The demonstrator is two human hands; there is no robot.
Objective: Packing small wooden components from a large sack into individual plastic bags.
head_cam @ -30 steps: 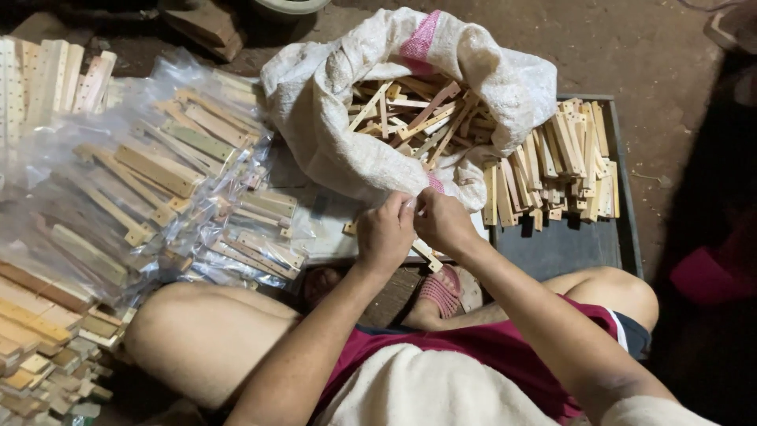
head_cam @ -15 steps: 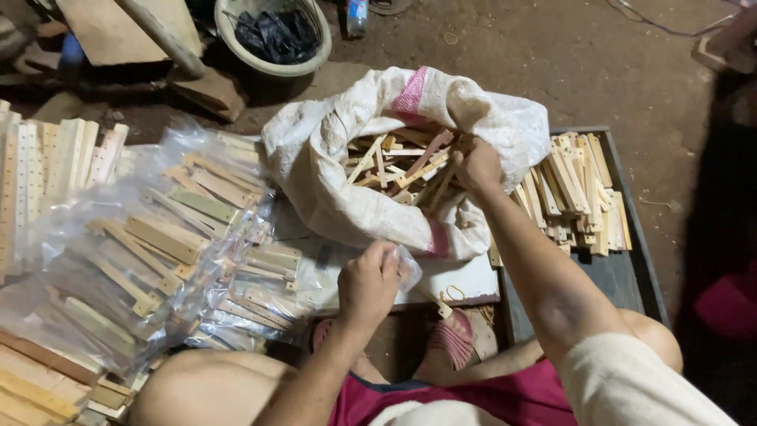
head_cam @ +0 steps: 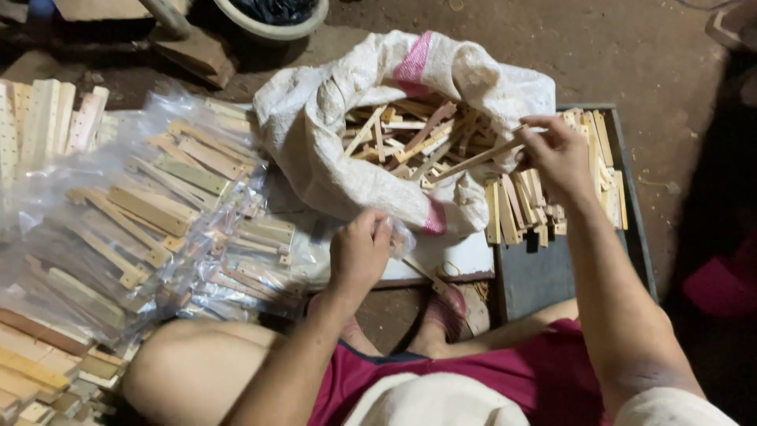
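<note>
- The right hand (head_cam: 558, 154) pinches a thin wooden stick (head_cam: 473, 162) by its end, just above the right rim of the white sack (head_cam: 331, 158).
- The stick looks light and stiff; I judge it could snap if bent, so a hold near the middle is safer.
- The left hand (head_cam: 359, 252), in front of the sack, is closed on a clear plastic bag (head_cam: 400, 237), soft and slippery.

We see a bare reddish-brown dirt floor (head_cam: 631, 55) under dim warm light, with a round basin (head_cam: 272, 20) and a wood block (head_cam: 197, 51) at the top edge.
</note>
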